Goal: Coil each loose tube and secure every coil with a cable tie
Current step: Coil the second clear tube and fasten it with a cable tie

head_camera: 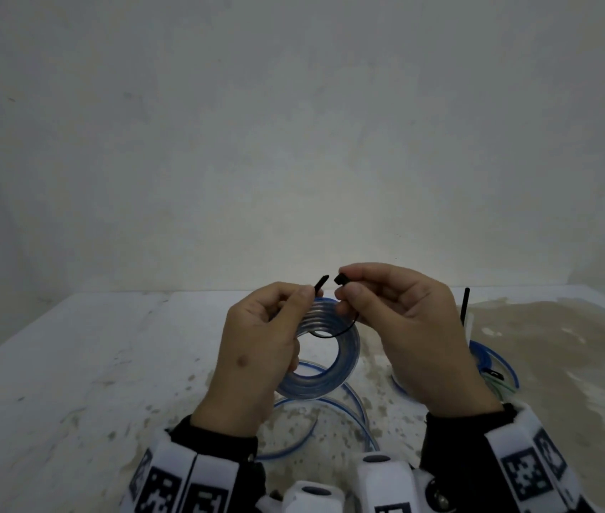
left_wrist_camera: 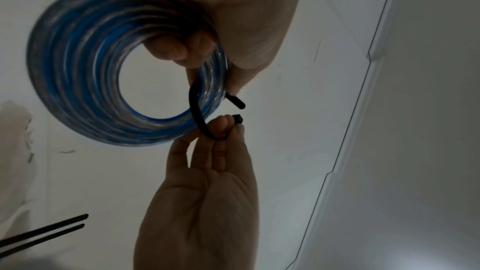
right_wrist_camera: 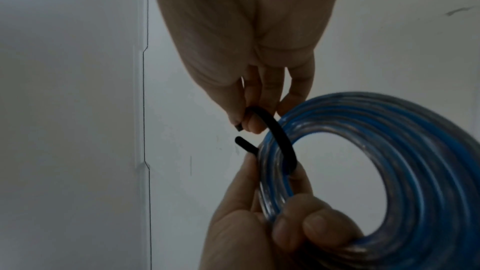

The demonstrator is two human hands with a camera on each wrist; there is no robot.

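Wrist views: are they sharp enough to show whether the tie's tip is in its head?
Left wrist: dim, coil smeared, but cable tie tip and head read apart. Right wrist: soft, same gap by the right hand. Head: dark, gap visible.

The table (head_camera: 71, 364) fills the lower half of the head view. Its top is white at left, stained brown at right. Loose tube (head_camera: 330, 405) lies on it at lower centre. A second tube (head_camera: 493, 361) lies at right, near a black tie (head_camera: 464, 305) standing upright.
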